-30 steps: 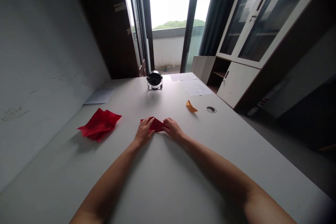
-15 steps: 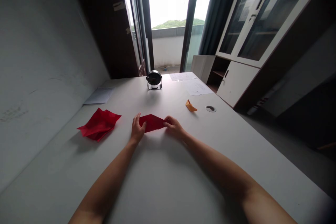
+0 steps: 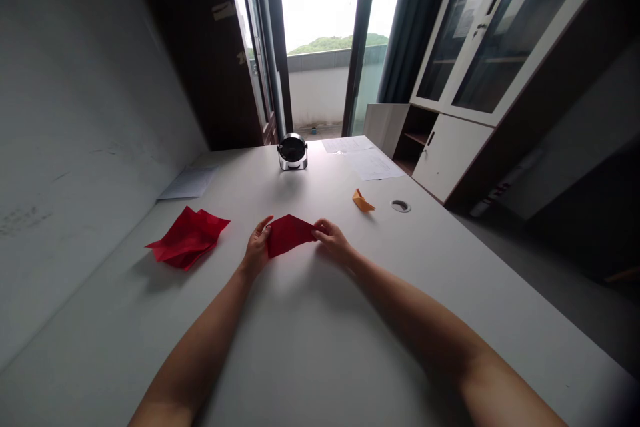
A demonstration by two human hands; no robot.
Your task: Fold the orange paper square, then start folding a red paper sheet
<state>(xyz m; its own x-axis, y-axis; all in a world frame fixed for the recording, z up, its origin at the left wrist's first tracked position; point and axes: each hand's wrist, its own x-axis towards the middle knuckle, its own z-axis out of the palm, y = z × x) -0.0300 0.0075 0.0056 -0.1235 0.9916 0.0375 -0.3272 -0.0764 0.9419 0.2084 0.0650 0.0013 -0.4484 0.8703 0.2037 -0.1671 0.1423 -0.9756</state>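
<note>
Between my hands is a folded sheet of red paper (image 3: 290,235), raised a little over the white table (image 3: 300,333). My left hand (image 3: 257,243) has its left edge between thumb and fingers. At the paper's right corner, my right hand (image 3: 331,239) pinches with thumb and fingertips. Another piece of red paper (image 3: 189,238), creased and partly spread, lies to the left of my left hand. A small folded orange paper shape (image 3: 363,201) sits beyond my right hand.
A round black-and-silver device on a stand (image 3: 293,151) is at the table's far side. Printed sheets (image 3: 373,163) lie at the far right, and more paper (image 3: 188,183) by the left wall. A round cable hole (image 3: 401,206) is set in the table's right part.
My left hand has shifted its grip to the paper's left edge, its thumb moving off the paper's front. More of the red paper's left part now shows. My right hand holds the same corner.
</note>
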